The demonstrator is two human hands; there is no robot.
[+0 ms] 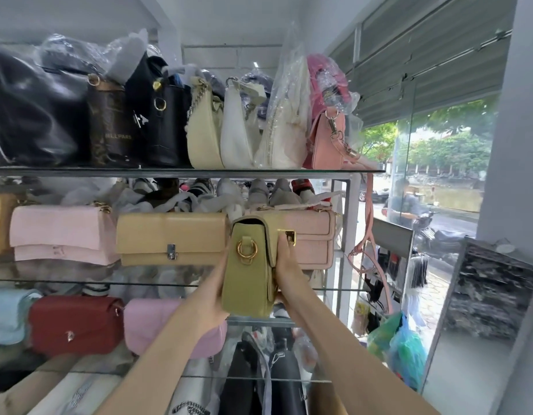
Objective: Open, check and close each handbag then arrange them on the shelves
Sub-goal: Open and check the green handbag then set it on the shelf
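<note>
- The glass shelves (pixel 184 172) are already crowded: dark and cream bags in plastic on the top tier, and on the middle tier a pale pink bag (pixel 64 232), a tan clasp bag (pixel 169 238) and a pink flap bag (pixel 314 241) in a row.
- The olive handbag (pixel 253 265) is held end-on in the air in front of the middle tier, overlapping the gap between the tan bag and the pink flap bag; its flap appears closed, so I judge the checking done and the arranging step in hand.
- The left hand (pixel 217 292) supports the bag's near side and bottom; its fingers are hidden behind the bag, so I cannot tell how they lie.
- The right hand (pixel 284 271) grips the flap side, fingers curled round the edge just below the gold clasp (pixel 289 236).
- The next move likely calls for turning the bag front-out and easing it into that narrow gap without pushing its neighbours.
- A gold ring (pixel 246 249) on the bag's end faces the camera.
</note>
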